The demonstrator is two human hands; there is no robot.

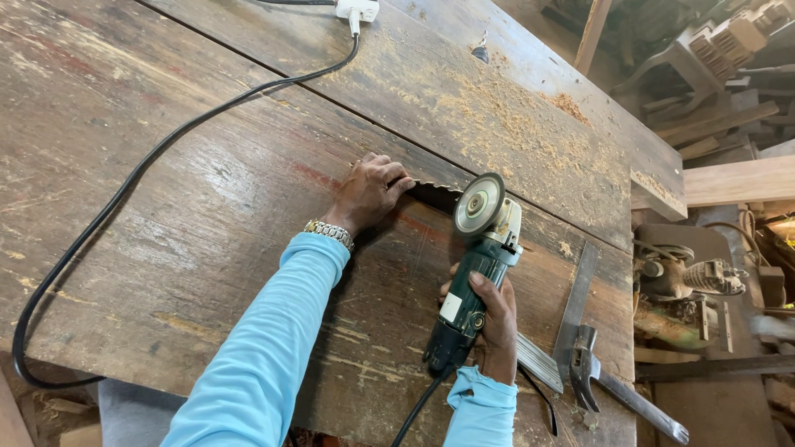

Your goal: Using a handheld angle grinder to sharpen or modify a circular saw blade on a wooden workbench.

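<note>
My right hand point(494, 327) grips the dark green body of an angle grinder point(472, 281), its grinding disc point(479, 204) tilted up near a toothed saw blade point(431, 189) that stands in a slot of the wooden workbench point(166, 207). Pressed against the bench beside the blade, my left hand point(367, 192) has its fingertips touching the blade's left end. A metal watch sits on that wrist, and both arms wear light blue sleeves. The grinder's black cable point(414, 414) hangs off the near edge.
A black power cord point(124, 194) loops over the bench to a white plug point(357, 10) at the top. A steel square point(571, 306) and a claw hammer point(592, 368) lie at the right. Sawdust point(497, 108) covers the far boards. Machinery and timber crowd the right side.
</note>
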